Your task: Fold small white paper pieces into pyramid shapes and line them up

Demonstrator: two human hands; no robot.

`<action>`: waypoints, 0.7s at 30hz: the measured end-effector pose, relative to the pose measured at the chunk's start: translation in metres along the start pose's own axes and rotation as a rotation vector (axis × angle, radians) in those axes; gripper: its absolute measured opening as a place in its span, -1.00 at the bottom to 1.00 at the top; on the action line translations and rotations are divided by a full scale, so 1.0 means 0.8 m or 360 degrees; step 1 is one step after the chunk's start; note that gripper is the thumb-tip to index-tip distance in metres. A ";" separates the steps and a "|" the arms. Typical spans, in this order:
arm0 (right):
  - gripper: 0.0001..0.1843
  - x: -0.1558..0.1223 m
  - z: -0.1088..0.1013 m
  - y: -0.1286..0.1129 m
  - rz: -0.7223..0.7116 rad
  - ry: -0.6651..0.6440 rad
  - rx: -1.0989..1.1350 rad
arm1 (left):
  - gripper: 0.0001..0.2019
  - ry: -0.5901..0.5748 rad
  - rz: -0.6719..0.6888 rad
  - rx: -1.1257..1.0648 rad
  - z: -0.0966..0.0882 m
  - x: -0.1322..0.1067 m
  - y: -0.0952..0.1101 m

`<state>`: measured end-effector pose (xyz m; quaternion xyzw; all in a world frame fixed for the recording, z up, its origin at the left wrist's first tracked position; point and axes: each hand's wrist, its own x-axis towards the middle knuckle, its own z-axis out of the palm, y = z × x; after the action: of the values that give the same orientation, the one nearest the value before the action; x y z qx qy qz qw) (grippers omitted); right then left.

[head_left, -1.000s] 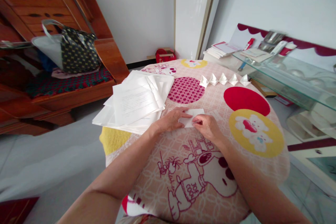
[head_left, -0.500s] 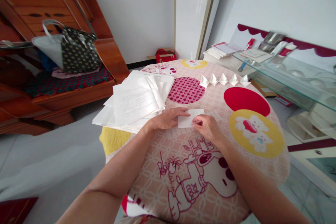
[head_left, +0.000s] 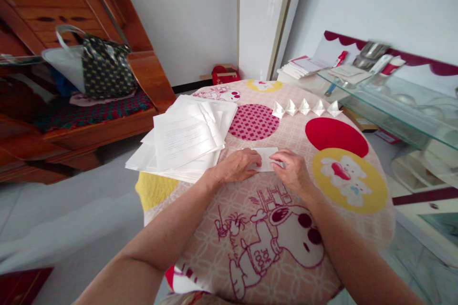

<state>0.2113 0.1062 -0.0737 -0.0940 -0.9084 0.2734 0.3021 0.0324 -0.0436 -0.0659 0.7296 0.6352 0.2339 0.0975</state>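
Note:
A small folded piece of white paper [head_left: 265, 156] lies on the patterned tablecloth in front of me. Over its left part rests my left hand [head_left: 240, 165], fingers curled and holding it against the cloth. My right hand [head_left: 294, 169] has its bent thumb and forefinger at the paper's right edge, gripping there. Both hands partly cover the sheet. Farther back stands a row of several small folded paper shapes [head_left: 304, 106], pointed at the top. Left of my hands lies a loose stack of white sheets [head_left: 184, 140], the top one printed with text and creased.
The round table's cloth [head_left: 250, 228] carries cartoon figures and coloured circles. Along the right side runs a glass-topped cabinet [head_left: 393, 105] with papers and metal containers. To the left, a wooden bench [head_left: 150, 76] bears a dark patterned bag [head_left: 107, 66].
My left hand has slid right, farther over the paper, and its fingers have curled. The right hand has shifted slightly right, from the paper's lower right part to its right edge.

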 end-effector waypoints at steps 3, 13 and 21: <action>-0.85 -0.002 0.005 0.000 -0.0177 -0.0059 0.0013 | -0.88 0.0125 0.0017 -0.0003 0.001 -0.001 -0.001; -0.78 0.002 0.006 -0.020 -0.0261 0.0135 -0.0060 | -0.87 0.0607 -0.0045 -0.0023 -0.007 0.000 0.015; -0.77 0.005 0.011 -0.028 -0.0387 0.0222 -0.0146 | -0.89 0.0632 0.0048 0.0178 -0.007 0.004 0.028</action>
<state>0.2030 0.0847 -0.0652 -0.0156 -0.9015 0.1857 0.3907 0.0494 -0.0450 -0.0503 0.6830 0.6429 0.3388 -0.0739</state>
